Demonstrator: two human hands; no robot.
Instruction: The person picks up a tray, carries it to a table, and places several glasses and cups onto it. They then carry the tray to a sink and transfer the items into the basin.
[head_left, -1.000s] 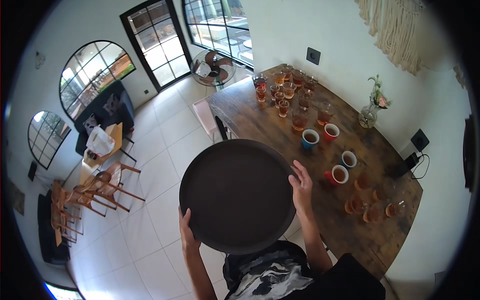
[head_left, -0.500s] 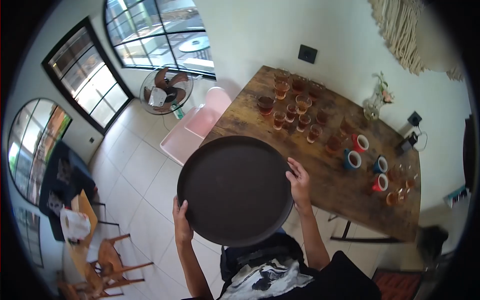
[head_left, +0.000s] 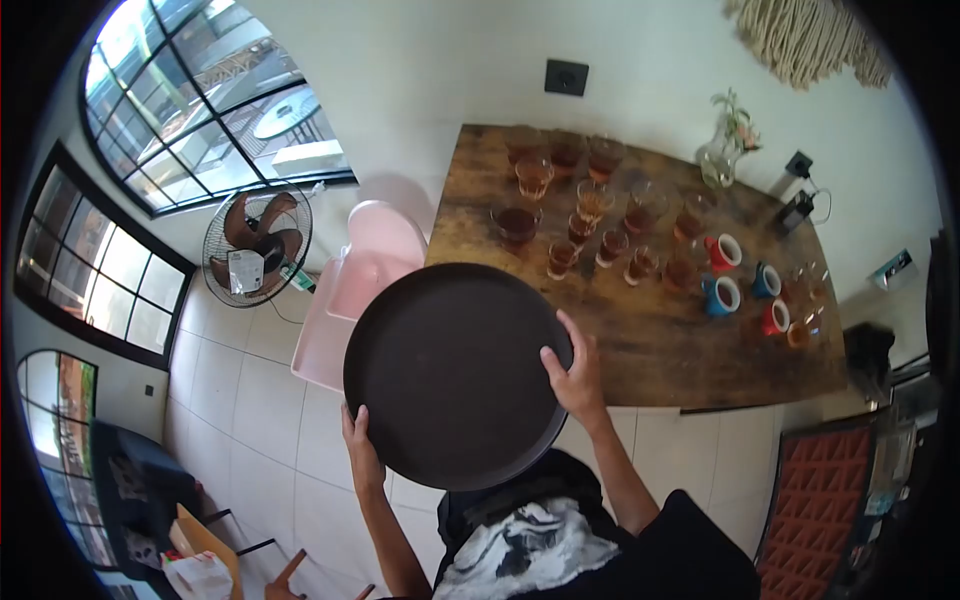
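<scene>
A round dark tray (head_left: 455, 375) with nothing on it is held level in front of my body. My left hand (head_left: 362, 448) grips its lower left rim, thumb on top and fingers partly hidden beneath. On the right rim, my right hand (head_left: 577, 370) is closed with the thumb over the edge. Beyond the tray stands a wooden table (head_left: 640, 360) bearing several glasses of brown drink, among them a wide dark one (head_left: 516, 224). Red and blue cups, such as a blue cup (head_left: 722, 296), stand at the table's right part.
A pink high chair (head_left: 375, 245) is just left of the table, with a fan (head_left: 257, 245) beside it. A flower vase (head_left: 718, 165) stands at the table's back edge. At the lower left are a dark sofa (head_left: 140, 490) and a wooden chair (head_left: 285, 580).
The view has turned, so the table appears more level and the fan and window lie further left. Both hands still hold the tray.
</scene>
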